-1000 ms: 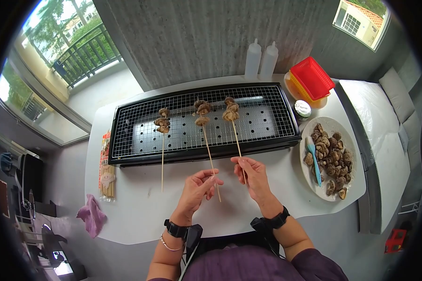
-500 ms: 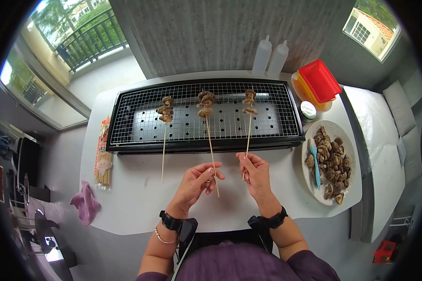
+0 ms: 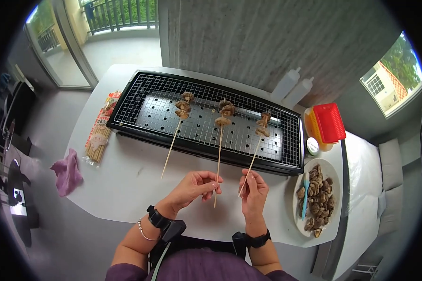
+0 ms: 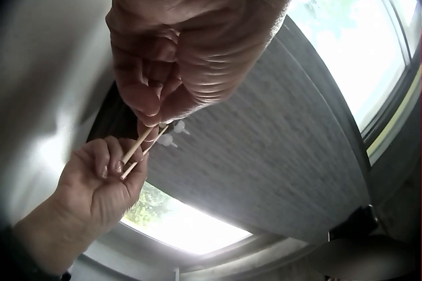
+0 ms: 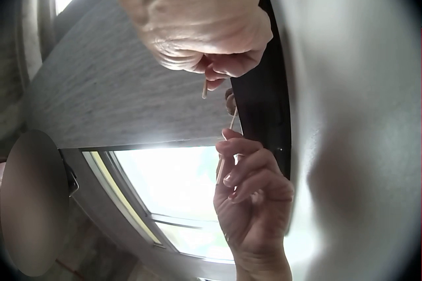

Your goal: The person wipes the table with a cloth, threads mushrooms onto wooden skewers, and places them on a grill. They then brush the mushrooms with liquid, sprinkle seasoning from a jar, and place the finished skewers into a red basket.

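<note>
My left hand point(image 3: 192, 189) pinches the stick of the middle mushroom skewer point(image 3: 225, 112) near its lower end. With thumb and fingers, my right hand point(image 3: 254, 194) grips the lower stick of the right mushroom skewer point(image 3: 262, 125). Both skewers have their mushrooms over the wire grate of a long black grill point(image 3: 140, 93), sticks reaching past its front edge. A third mushroom skewer point(image 3: 183, 107) lies on the grate to the left, untouched. In the left wrist view, stick ends point(image 4: 136, 146) show between the two hands.
Right of the grill, an oval plate point(image 3: 297, 206) holds loose mushrooms and a blue brush point(image 3: 305, 196). Behind it stand a jar point(image 3: 312, 146), a red basket point(image 3: 329, 122) and two squeeze bottles point(image 3: 286, 84). At left lie a skewer pack point(image 3: 98, 138) and a purple cloth point(image 3: 68, 173).
The right skewer has shifted right over the grate, away from the middle one, with my right hand on it. My left hand keeps its pinch. The head view has turned.
</note>
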Demonstrator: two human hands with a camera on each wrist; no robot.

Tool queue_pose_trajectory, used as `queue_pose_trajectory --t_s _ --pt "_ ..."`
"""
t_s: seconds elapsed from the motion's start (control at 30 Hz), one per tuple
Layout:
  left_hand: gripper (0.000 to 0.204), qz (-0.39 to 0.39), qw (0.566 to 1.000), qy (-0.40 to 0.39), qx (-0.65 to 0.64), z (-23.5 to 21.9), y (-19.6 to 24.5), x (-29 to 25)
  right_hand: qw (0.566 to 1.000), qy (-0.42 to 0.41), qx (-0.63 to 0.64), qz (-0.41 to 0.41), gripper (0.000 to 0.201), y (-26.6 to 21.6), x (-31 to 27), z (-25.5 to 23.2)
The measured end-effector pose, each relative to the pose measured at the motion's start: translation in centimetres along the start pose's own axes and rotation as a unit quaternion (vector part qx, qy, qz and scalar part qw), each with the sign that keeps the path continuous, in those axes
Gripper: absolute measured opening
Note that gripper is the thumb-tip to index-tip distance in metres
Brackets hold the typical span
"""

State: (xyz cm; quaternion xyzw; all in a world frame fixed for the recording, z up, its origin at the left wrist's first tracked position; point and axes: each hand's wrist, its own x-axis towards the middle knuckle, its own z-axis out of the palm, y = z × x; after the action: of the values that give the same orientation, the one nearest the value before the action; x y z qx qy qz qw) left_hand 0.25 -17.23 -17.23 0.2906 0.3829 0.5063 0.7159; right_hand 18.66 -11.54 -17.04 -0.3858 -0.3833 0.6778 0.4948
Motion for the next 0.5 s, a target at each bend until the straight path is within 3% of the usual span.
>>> queue_pose_trajectory --t_s 0.33,0.5 --pt "0.019 0.011 0.999 0.020 0.042 0.34 0.38 -0.23 1.000 0.028 -0.008 -0.006 0.014 0.09 0.18 0.00" --pt "0.019 0.013 0.998 0.028 0.048 0.44 0.52 -0.27 0.999 0.020 -0.008 0.044 0.013 0.33 0.44 0.01"
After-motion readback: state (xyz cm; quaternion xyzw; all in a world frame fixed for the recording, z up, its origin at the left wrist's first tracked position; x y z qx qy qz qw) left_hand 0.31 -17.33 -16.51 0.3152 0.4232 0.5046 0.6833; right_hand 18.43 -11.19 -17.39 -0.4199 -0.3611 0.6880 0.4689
